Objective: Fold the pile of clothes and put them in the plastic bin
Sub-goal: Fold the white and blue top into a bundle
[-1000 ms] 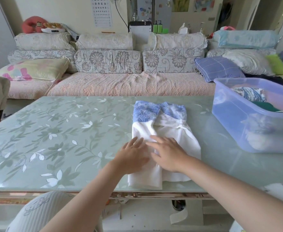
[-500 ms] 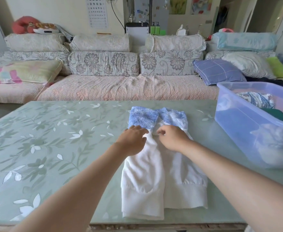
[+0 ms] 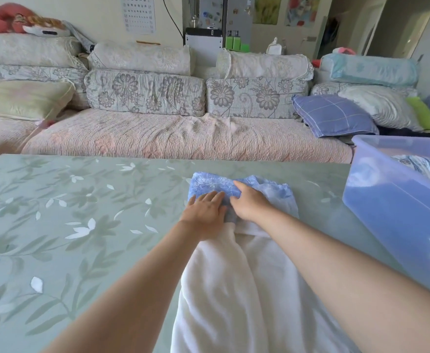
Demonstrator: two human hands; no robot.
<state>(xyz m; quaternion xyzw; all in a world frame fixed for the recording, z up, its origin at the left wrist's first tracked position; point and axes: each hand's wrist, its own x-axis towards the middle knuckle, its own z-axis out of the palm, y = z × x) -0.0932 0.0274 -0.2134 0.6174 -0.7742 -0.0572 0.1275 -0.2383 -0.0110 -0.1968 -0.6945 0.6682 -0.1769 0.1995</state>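
A white garment (image 3: 236,289) with a blue patterned far end lies lengthwise on the green floral table (image 3: 68,225), folded into a narrow strip. My left hand (image 3: 205,210) lies flat on the blue end with its fingers straight. Beside it, my right hand (image 3: 247,202) also presses on the blue part, fingers reaching to the far edge. The translucent blue plastic bin (image 3: 392,207) stands on the table to the right and holds folded patterned clothes (image 3: 425,166).
A long sofa (image 3: 183,138) with floral cushions and several pillows runs behind the table's far edge. A blue checked pillow (image 3: 333,115) lies just behind the bin. The bin's near corner comes close to my right forearm.
Both hands slid away from me along the garment, from the white middle to the blue far end. The camera leaned forward and closer to the table.
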